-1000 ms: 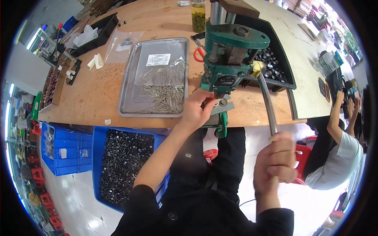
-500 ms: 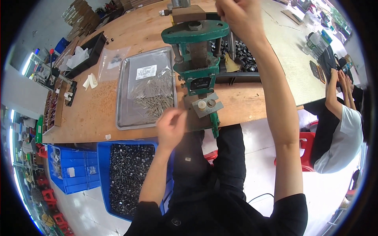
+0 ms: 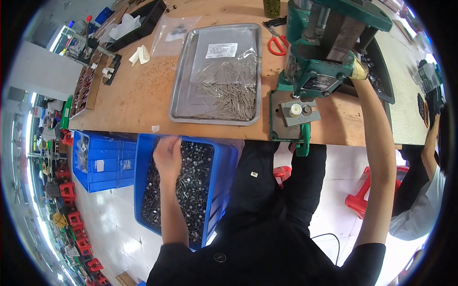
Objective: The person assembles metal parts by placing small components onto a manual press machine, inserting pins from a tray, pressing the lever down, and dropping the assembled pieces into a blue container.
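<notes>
My left hand (image 3: 168, 155) is over the upper part of a blue bin (image 3: 138, 186) filled with dark-headed metal pin parts (image 3: 195, 186). Its fingers are curled in, and whatever they hold, if anything, is hidden. My right forearm (image 3: 377, 138) reaches up past the green bench press (image 3: 317, 71). The right hand itself is hidden behind the press and a yellowish wrapped piece, near a black tray (image 3: 389, 90) of dark round parts. On the press base sits a metal fixture block (image 3: 300, 113) with a white round knob and a bolt head.
Left of the press, a metal tray (image 3: 179, 95) holds loose thin pins (image 3: 234, 100) and a labelled clear bag. Red-handled scissors (image 3: 277, 45) lie behind it. A second blue crate (image 3: 107, 164) stands on the floor at left. Another person (image 3: 424, 200) sits at right.
My left hand has gone from beside the press base to over the blue bin. My right hand has come down from the press top to behind it. The whole view has shifted.
</notes>
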`<state>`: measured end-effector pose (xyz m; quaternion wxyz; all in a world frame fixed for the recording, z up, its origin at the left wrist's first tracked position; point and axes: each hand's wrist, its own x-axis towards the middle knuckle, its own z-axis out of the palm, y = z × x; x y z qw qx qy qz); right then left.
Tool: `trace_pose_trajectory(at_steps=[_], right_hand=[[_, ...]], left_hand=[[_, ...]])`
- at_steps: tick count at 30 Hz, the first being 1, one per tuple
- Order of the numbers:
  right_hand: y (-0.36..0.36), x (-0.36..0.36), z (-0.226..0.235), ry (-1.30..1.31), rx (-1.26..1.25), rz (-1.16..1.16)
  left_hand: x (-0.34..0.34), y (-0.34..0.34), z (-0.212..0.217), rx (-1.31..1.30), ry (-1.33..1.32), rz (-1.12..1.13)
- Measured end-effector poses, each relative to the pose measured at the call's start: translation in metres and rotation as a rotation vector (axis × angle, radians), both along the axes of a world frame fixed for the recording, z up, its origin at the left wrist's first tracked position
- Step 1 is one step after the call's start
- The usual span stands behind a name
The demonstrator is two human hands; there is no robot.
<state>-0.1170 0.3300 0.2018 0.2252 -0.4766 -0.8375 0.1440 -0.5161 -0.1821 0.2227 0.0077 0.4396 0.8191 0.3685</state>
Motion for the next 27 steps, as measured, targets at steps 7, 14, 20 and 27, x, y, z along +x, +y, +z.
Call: trace_pose_trajectory(at_steps=[7,14,20,27], right_hand=[[-0.08,0.002,0.061,0.185,0.315,0.042],[-0.237,-0.036,0.073,0.36,-0.149,0.263],[-0.26,-0.045,0.06,0.463,-0.239,0.192],[-0.262,-0.05,0.048,0.515,-0.238,0.153]], left_hand=[[-0.011,0.129,0.031,-0.167,0.419,-0.631],[-0.037,0.144,0.04,-0.401,0.46,-0.766],[-0.01,0.152,0.047,-0.422,0.102,-0.602],[0.134,0.183,0.019,0.344,-0.796,-0.702]])
